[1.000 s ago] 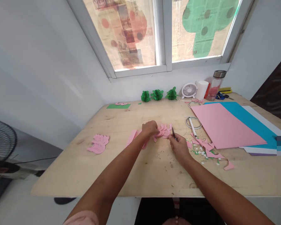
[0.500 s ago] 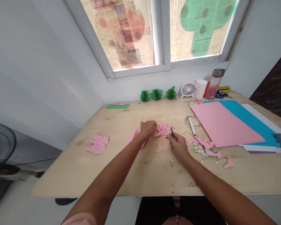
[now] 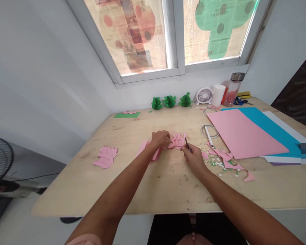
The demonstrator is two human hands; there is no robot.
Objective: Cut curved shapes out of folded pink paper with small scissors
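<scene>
My left hand (image 3: 161, 139) is at the middle of the table, its fingers bent down and closed at the left edge of a cluster of curved pink paper cut-outs (image 3: 177, 140). My right hand (image 3: 193, 156) grips a slim dark pointed tool (image 3: 186, 142), whose tip points away from me beside the right end of these cut-outs. Whether it is scissors or a pen I cannot make out. Folded pink paper strips (image 3: 156, 154) lie partly hidden under my left forearm. Farther left rests another pile of pink cut-outs (image 3: 106, 157).
Pink paper scraps (image 3: 234, 166) and tiny bits lie right of my right hand, near a white pen (image 3: 208, 136). Coloured sheets (image 3: 244, 134) are stacked at right. Along the wall stand green paper figures (image 3: 169, 101), a small fan (image 3: 204, 96) and a glass bottle (image 3: 234, 90).
Both hands stay in nearly the same place. The fingers of my left hand have shifted slightly at the pink cut-outs; the view has tilted a little.
</scene>
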